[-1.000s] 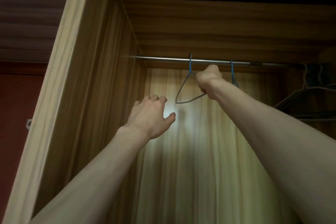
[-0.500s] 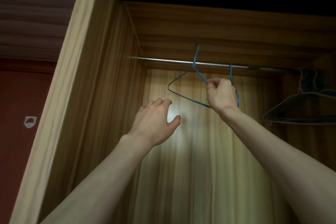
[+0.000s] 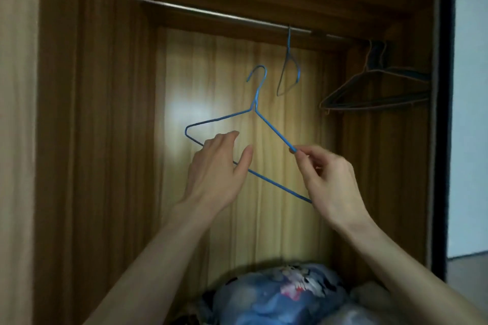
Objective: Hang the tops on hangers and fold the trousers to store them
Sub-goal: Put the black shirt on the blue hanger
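Head view: right hand grip pinches the blue wire hanger on its sloping arm, clear of the rail above. Left hand is released, reaching for the bottom bar. Looks light, springy, thin; best taken near the neck.

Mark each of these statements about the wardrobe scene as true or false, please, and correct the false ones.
1. The right hand pinches the blue hanger. True.
2. The hook of that hanger sits on the rail. False: the hook is in the air, below the rail.
3. Another blue hanger hangs from the rail. True.
4. The left hand grips a shirt. False: its fingers are straight, at the hanger's lower wire, and hold no garment.
5. Several dark hangers hang at the right end of the rail. True.
6. The hanger in the hand carries a top. False: it is bare.
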The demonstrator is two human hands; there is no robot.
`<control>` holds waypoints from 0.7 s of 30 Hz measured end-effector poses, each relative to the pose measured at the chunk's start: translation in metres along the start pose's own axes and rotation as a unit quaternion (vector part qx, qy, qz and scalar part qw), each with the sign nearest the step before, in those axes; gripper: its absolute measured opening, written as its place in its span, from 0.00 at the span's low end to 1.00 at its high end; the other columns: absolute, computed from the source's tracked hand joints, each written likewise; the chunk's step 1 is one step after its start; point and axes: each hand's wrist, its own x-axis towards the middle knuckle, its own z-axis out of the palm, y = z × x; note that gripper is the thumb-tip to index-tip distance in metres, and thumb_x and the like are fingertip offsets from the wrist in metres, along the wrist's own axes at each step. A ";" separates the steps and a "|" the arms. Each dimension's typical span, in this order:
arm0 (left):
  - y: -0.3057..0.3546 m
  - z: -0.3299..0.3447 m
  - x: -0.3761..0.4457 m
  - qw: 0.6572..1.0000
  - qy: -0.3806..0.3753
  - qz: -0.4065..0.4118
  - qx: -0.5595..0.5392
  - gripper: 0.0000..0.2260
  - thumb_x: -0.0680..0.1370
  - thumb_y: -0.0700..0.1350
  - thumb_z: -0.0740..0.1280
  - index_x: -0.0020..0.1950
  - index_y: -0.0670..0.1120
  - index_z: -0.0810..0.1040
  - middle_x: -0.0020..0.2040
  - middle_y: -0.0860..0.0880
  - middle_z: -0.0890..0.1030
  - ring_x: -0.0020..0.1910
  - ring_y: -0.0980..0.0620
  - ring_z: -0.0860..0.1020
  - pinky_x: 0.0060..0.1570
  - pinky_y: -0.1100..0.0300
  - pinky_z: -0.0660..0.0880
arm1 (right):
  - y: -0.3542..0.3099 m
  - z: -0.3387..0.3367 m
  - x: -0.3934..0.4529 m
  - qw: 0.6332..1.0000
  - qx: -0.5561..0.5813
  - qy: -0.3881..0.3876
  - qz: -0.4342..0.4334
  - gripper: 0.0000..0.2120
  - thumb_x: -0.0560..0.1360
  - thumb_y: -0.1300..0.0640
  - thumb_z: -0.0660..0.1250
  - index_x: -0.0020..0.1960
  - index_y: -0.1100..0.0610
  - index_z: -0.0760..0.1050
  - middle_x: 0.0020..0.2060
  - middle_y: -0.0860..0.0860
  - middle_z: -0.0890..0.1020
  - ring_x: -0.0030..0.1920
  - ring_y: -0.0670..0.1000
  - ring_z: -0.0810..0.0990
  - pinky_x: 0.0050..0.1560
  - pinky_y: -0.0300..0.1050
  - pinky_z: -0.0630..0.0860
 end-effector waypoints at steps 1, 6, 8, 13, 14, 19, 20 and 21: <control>0.002 0.006 -0.011 1.000 -0.009 0.004 -0.013 0.23 0.85 0.58 0.58 0.76 0.49 0.71 0.70 0.50 0.77 0.69 0.47 0.72 0.64 0.51 0.71 | 0.005 -0.009 -0.017 1.000 -0.007 -0.004 0.003 0.09 0.85 0.54 0.64 0.57 0.49 0.84 0.35 0.58 0.82 0.33 0.53 0.76 0.38 0.52 0.75; 0.016 0.032 -0.077 0.994 -0.065 0.035 -0.085 0.25 0.82 0.60 0.56 0.71 0.46 0.76 0.64 0.49 0.80 0.65 0.45 0.75 0.65 0.46 0.73 | 0.025 -0.058 -0.104 0.997 -0.056 -0.017 0.048 0.08 0.84 0.53 0.65 0.55 0.46 0.83 0.36 0.52 0.84 0.38 0.58 0.81 0.42 0.54 0.79; 0.024 0.046 -0.107 0.989 -0.092 0.038 -0.107 0.26 0.81 0.62 0.56 0.71 0.48 0.77 0.65 0.51 0.80 0.65 0.48 0.75 0.65 0.48 0.72 | 0.029 -0.079 -0.137 0.994 -0.077 -0.006 0.072 0.08 0.84 0.52 0.65 0.55 0.44 0.82 0.36 0.49 0.84 0.37 0.54 0.81 0.40 0.48 0.79; 0.059 0.082 -0.167 0.972 -0.175 0.071 -0.140 0.23 0.81 0.58 0.62 0.69 0.45 0.78 0.62 0.48 0.82 0.61 0.44 0.79 0.59 0.48 0.75 | 0.031 -0.137 -0.215 0.982 -0.128 0.014 0.142 0.08 0.83 0.50 0.64 0.54 0.41 0.82 0.32 0.49 0.81 0.31 0.47 0.76 0.34 0.45 0.74; 0.068 0.088 -0.176 0.968 -0.188 0.081 -0.144 0.23 0.81 0.58 0.63 0.68 0.45 0.79 0.61 0.47 0.82 0.60 0.43 0.79 0.58 0.48 0.76 | 0.030 -0.148 -0.229 0.978 -0.139 0.012 0.156 0.08 0.84 0.51 0.64 0.55 0.42 0.81 0.30 0.52 0.78 0.28 0.48 0.72 0.32 0.47 0.71; 0.119 0.109 -0.216 0.947 -0.228 0.127 -0.188 0.20 0.82 0.55 0.68 0.68 0.44 0.78 0.61 0.45 0.82 0.60 0.41 0.79 0.58 0.49 0.75 | 0.014 -0.206 -0.286 0.960 -0.173 0.040 0.216 0.07 0.85 0.52 0.65 0.58 0.47 0.82 0.26 0.48 0.68 0.27 0.42 0.64 0.28 0.36 0.61; 0.129 0.111 -0.224 0.943 -0.230 0.136 -0.199 0.20 0.81 0.54 0.69 0.68 0.44 0.78 0.61 0.45 0.82 0.60 0.42 0.79 0.58 0.50 0.75 | 0.009 -0.217 -0.296 0.957 -0.179 0.042 0.223 0.07 0.85 0.52 0.65 0.58 0.46 0.82 0.26 0.48 0.68 0.27 0.43 0.64 0.28 0.36 0.60; 0.140 0.113 -0.232 0.939 -0.234 0.147 -0.206 0.19 0.82 0.54 0.69 0.68 0.44 0.78 0.61 0.45 0.82 0.60 0.42 0.79 0.58 0.50 0.74 | 0.003 -0.228 -0.306 0.954 -0.189 0.043 0.227 0.07 0.84 0.50 0.65 0.57 0.44 0.82 0.26 0.51 0.68 0.27 0.43 0.64 0.28 0.37 0.60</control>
